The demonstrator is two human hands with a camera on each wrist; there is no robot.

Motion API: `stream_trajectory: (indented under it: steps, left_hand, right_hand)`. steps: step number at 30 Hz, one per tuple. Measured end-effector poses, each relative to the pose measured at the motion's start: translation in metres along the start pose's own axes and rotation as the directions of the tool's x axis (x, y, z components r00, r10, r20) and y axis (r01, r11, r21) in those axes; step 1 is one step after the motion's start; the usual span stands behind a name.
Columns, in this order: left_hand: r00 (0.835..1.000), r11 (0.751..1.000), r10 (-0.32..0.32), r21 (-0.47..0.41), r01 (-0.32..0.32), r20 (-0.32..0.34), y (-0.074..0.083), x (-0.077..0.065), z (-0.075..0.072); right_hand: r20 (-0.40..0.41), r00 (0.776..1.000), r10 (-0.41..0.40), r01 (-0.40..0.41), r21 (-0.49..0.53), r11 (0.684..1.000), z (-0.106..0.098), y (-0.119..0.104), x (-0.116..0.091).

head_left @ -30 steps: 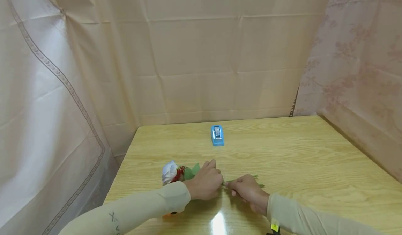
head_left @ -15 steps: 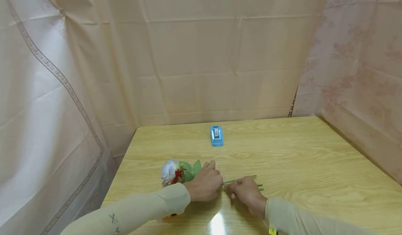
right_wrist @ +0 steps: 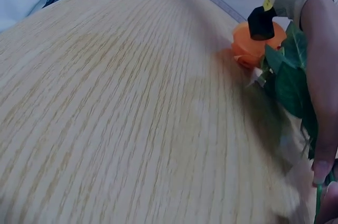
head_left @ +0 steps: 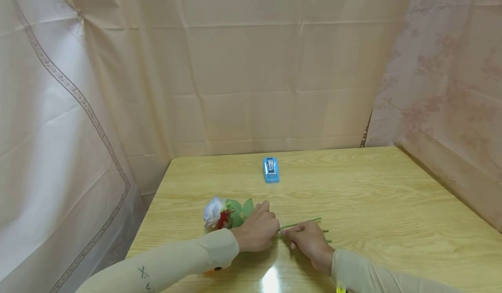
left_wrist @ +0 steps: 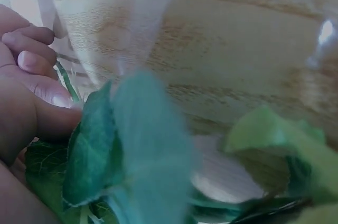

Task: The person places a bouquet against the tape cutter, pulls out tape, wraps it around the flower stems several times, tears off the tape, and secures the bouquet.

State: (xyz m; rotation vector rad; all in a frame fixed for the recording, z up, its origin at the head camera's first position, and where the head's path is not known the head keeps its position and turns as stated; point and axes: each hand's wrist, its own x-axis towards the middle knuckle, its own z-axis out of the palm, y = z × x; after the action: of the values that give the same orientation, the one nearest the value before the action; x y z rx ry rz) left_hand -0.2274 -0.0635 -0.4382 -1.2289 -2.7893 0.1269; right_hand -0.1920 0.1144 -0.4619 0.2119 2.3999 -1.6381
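Observation:
My left hand [head_left: 256, 227] grips a small bunch of flowers by the stems, low over the table. A white rose [head_left: 213, 212], a red flower [head_left: 224, 218] and green leaves [head_left: 247, 207] stick out to its left. An orange rose [right_wrist: 251, 44] shows beside the left forearm in the right wrist view. Thumb and fingertips of my right hand [head_left: 310, 238] pinch a clear tape [head_left: 273, 193] where it meets the stems. Green stem ends [head_left: 313, 219] fan out beyond that hand. Leaves [left_wrist: 153, 150] block much of the left wrist view.
A blue tape dispenser [head_left: 271, 170] stands near the table's far edge, and the tape runs from it toward my hands. The wooden table [head_left: 372, 188] is bounded by hanging cloth [head_left: 243, 66] at the back and sides.
The stem ends have spread apart, with a lower one now showing by my right hand. The flower heads and leaves have turned slightly. Both hands stay in nearly the same place.

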Motion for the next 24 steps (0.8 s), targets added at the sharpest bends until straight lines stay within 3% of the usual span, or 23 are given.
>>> stream_trajectory:
  steps: [6,10,13,17,20,24]
  left_hand:
    - [1.000,0.999,0.010,0.048,-0.009,-0.029,0.000,0.000,0.000]
    - [1.000,0.997,0.005,0.076,-0.003,-0.029,0.001,-0.001,-0.001]
    - [1.000,0.996,0.001,0.090,0.001,-0.024,0.000,-0.002,-0.001]
    - [0.999,0.995,0.004,0.104,0.000,-0.037,-0.001,-0.003,0.000]
    - [0.999,0.995,0.009,0.104,-0.003,-0.053,-0.003,-0.004,0.000]
    - [0.998,0.996,0.010,0.086,-0.004,-0.062,-0.004,-0.006,0.001]
  right_hand:
    - [-0.078,0.997,-0.018,0.017,-0.013,1.000,-0.001,0.001,0.006]
    - [-0.109,0.991,-0.074,0.062,-0.106,0.992,-0.003,-0.002,0.011]
    - [-0.078,0.986,-0.147,0.128,-0.213,0.969,-0.006,-0.006,0.014]
    - [0.015,0.964,-0.264,0.247,-0.410,0.878,-0.012,-0.011,0.020]
    - [0.070,0.933,-0.354,0.331,-0.559,0.761,-0.015,-0.016,0.024]
    - [0.136,0.872,-0.471,0.429,-0.677,0.598,-0.018,-0.021,0.026]
